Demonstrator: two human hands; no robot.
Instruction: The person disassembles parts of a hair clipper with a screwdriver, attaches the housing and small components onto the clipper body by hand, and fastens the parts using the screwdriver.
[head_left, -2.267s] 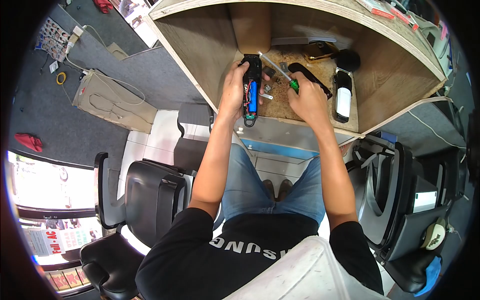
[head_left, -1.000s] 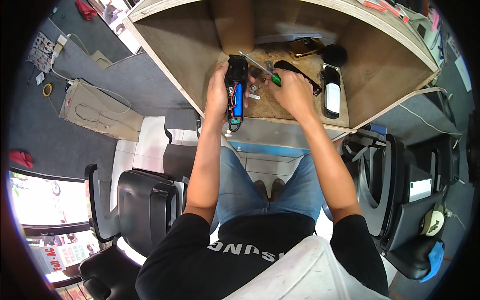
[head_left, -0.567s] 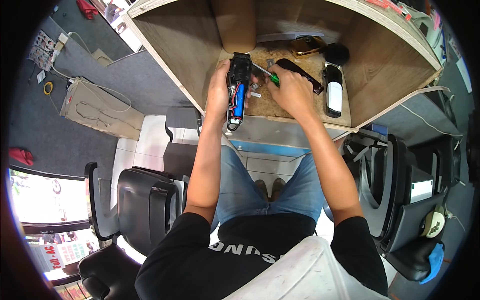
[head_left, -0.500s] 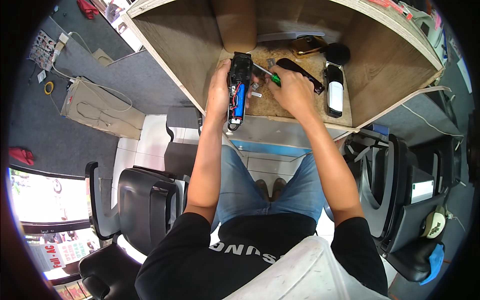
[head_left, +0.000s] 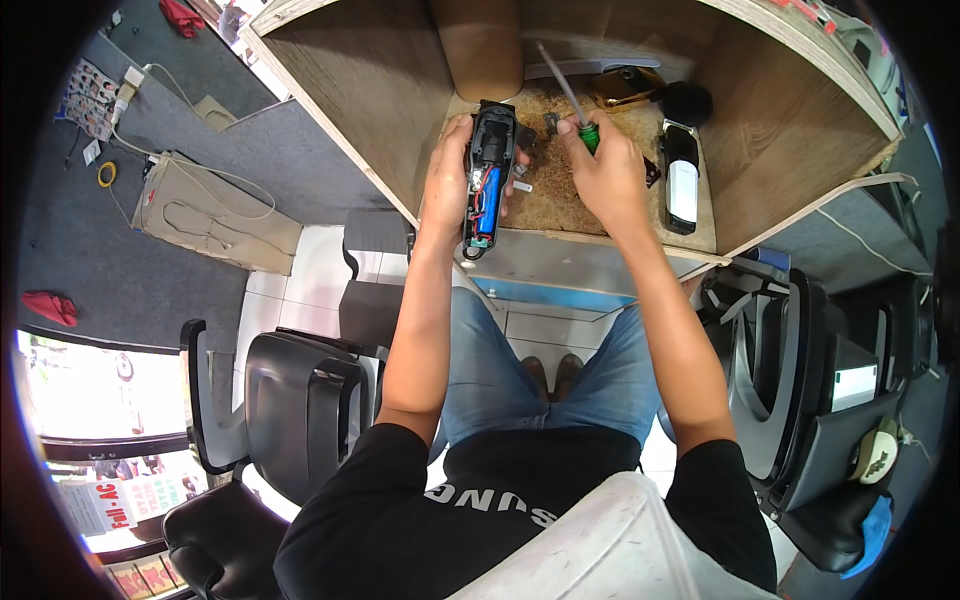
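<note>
My left hand [head_left: 447,185] is closed around an opened hair clipper [head_left: 491,135], holding it upright over the shelf. Its casing is off on the near side, so a blue battery [head_left: 487,200] and red wires show. In my right hand [head_left: 612,182] is a screwdriver [head_left: 565,82] with a green handle, its shaft pointing up and away from the clipper. Beneath my right hand lies a dark cover, mostly hidden. A small grey metal piece [head_left: 551,122] rests by my right fingertips. Close to the clipper is a small white piece [head_left: 522,186].
A black and white clipper [head_left: 682,185] lies at the shelf's right side. Behind it are a round black brush [head_left: 687,102] and a gold-coloured object [head_left: 625,85]. Wooden side walls enclose the shelf [head_left: 560,215]. Black chairs [head_left: 300,395] stand to both sides.
My right hand has drawn the screwdriver away from the clipper, moving right and tipping its shaft upward. My left hand still holds the clipper. The dark cover is now mostly hidden by my right hand.
</note>
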